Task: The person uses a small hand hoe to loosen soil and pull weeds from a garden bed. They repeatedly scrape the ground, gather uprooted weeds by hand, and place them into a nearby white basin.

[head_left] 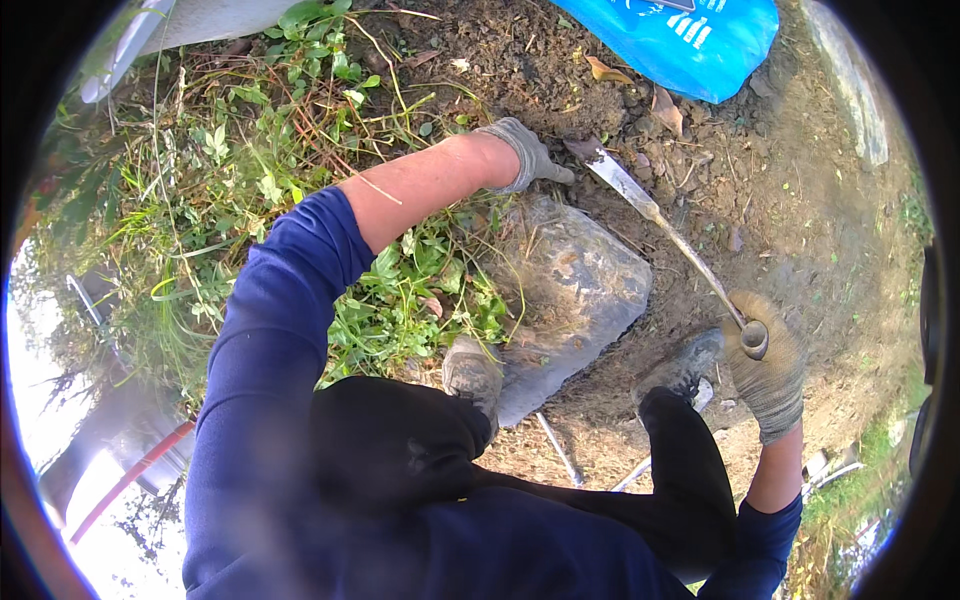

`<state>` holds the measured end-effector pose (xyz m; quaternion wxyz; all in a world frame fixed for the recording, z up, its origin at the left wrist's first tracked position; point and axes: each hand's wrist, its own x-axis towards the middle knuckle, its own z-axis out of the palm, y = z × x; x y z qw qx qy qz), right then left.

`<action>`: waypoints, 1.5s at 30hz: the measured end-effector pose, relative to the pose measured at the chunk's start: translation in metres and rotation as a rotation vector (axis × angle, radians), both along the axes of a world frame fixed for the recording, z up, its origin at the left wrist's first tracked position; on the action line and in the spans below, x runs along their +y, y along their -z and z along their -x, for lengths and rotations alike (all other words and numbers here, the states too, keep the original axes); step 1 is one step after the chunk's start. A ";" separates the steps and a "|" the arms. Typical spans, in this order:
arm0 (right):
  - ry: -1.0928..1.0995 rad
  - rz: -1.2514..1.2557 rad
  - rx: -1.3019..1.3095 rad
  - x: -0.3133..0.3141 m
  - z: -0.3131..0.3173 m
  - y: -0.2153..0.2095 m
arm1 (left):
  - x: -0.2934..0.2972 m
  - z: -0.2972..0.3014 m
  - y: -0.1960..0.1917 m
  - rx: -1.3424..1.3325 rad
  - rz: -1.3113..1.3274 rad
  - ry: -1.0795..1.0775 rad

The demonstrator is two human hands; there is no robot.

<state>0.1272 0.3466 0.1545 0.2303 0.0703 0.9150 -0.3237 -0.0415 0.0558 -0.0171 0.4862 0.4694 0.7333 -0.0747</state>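
Observation:
My right hand (768, 370), in a tan work glove, is closed round the end of a narrow-bladed metal digging tool (690, 243). A round, cup-like metal end of the tool shows at the hand. Its thin shank slants up and left to a flat, soil-stained blade resting at the dark earth. Just left of the blade tip, my left hand (520, 155), in a grey glove, reaches down to the soil with one finger stretched out; its other fingers are mostly hidden. Below this hand lies a large flat grey stone (590, 285), partly soil-covered.
Green weeds (400, 290) grow left of the stone. A blue plastic bag (690, 45) lies at the far side. My shoes (473, 375) flank the stone's near part. Thin rods (558, 450) lie on the ground between my legs. A long pale slab (850, 85) lies at far right.

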 end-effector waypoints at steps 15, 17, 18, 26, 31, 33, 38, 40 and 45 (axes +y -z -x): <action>0.040 0.118 -0.135 -0.021 0.012 -0.012 | -0.136 -0.093 -0.041 -0.005 0.308 -0.151; -0.028 0.195 -0.165 -0.030 0.014 -0.006 | -0.148 -0.111 -0.038 0.067 0.324 -0.246; -0.073 0.236 -0.165 -0.033 0.016 -0.005 | -0.153 -0.116 -0.038 0.086 0.286 -0.312; -0.221 0.134 -0.085 -0.112 0.070 0.007 | -0.164 -0.134 -0.048 0.505 -0.056 -0.702; -0.136 0.343 0.149 -0.203 0.072 0.108 | -0.166 -0.102 -0.027 0.818 -0.234 -0.782; -0.093 0.365 0.128 -0.200 0.059 0.124 | -0.163 -0.083 -0.019 0.917 -0.265 -0.730; -0.227 0.330 0.121 -0.125 0.050 0.079 | -0.157 -0.037 -0.005 0.753 -0.125 -0.802; -0.166 0.270 -0.049 -0.098 0.048 0.050 | -0.163 -0.031 -0.005 0.635 -0.105 -0.716; -0.097 0.170 -0.092 -0.067 0.035 0.023 | -0.178 -0.057 -0.018 0.576 -0.102 -0.622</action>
